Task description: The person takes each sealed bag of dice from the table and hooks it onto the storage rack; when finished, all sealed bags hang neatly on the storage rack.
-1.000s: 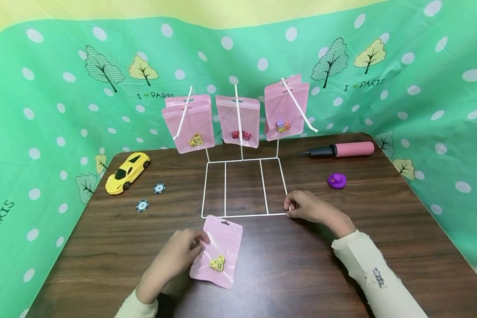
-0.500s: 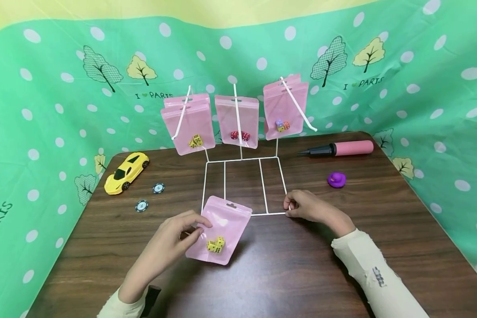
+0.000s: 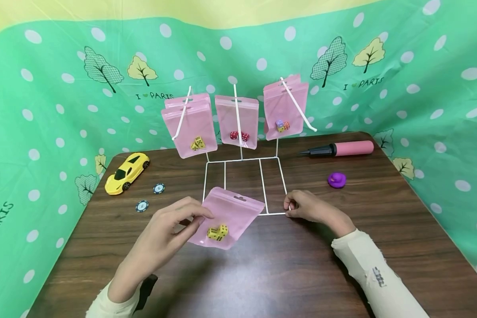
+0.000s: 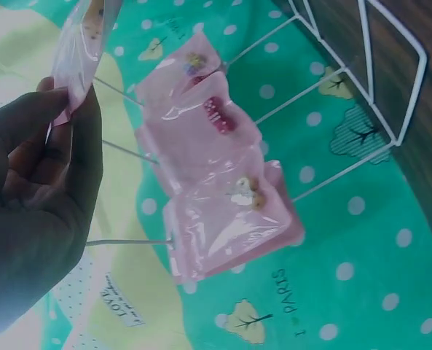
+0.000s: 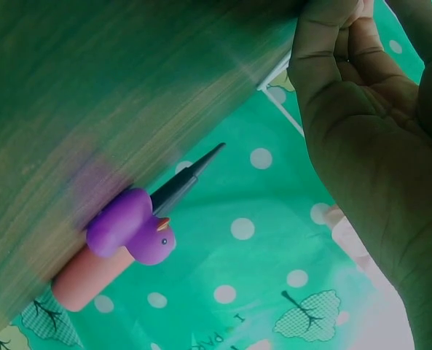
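Note:
My left hand [image 3: 174,225] pinches the left edge of a pink zip bag [image 3: 238,215] between thumb and fingers. Yellow dice [image 3: 217,232] show through its front, and its slotted top tilts up to the right. The bag is held above the table, overlapping the front of a white wire display rack [image 3: 265,185] in the head view. At the rack's front right corner, my right hand [image 3: 308,206] grips the wire. From the rack's three hooks hang more pink bags: yellow dice in the left bag [image 3: 191,126], red dice in the middle bag [image 3: 247,112], multicoloured dice in the right bag [image 3: 290,106].
A yellow toy car [image 3: 127,173] and two poker chips, a farther chip [image 3: 159,188] and a nearer chip [image 3: 141,206], lie to the left. Right of the rack are a pink hand pump [image 3: 342,149] and a purple rubber duck [image 3: 336,179]. A green dotted curtain [image 3: 238,53] surrounds the table.
My left hand has lifted the bag off the table and moved it forward towards the rack, its top swinging to the right. My right hand has stayed on the rack's corner.

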Demonstrator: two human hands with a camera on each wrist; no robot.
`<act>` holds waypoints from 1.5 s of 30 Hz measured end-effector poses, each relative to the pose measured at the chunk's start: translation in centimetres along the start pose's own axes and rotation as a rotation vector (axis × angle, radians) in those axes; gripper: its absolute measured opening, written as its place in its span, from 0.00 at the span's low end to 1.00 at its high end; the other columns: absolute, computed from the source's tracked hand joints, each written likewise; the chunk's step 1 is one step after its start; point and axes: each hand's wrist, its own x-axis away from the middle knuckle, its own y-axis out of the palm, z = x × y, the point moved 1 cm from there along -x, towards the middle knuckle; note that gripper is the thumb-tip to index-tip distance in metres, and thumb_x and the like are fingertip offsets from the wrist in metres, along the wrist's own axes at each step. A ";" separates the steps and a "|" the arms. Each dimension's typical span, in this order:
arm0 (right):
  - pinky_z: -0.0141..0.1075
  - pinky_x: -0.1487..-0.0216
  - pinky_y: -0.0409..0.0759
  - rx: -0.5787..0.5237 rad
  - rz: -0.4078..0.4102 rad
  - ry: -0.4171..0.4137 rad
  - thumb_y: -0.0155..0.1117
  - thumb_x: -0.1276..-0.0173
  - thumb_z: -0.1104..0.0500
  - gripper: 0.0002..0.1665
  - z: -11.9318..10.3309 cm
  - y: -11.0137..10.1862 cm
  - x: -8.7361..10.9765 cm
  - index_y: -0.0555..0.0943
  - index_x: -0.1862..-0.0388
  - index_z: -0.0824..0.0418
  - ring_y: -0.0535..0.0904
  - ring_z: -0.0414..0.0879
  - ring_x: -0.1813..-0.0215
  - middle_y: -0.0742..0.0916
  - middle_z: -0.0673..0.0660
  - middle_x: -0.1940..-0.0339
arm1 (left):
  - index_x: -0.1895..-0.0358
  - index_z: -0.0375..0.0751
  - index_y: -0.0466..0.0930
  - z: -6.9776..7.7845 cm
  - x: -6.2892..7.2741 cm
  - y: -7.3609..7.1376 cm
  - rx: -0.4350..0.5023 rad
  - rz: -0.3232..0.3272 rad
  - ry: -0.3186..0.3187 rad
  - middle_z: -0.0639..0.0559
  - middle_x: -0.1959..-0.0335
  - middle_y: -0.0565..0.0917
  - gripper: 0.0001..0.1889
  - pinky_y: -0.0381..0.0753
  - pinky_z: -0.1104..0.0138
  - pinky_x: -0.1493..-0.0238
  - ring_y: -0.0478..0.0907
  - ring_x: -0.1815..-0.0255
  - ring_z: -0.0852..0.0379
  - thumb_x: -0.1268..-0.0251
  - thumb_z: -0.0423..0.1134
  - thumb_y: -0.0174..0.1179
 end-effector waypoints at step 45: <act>0.37 0.60 0.74 0.000 0.009 -0.015 0.78 0.36 0.67 0.11 0.2 0.0 0.1 0.81 0.67 0.61 0.73 0.39 0.66 0.79 0.48 0.72 | 0.43 0.35 0.88 -1.7 -6.3 0.3 0.240 0.165 -0.206 0.46 0.49 0.87 0.14 0.86 0.68 0.57 0.85 0.56 0.51 0.27 0.22 0.67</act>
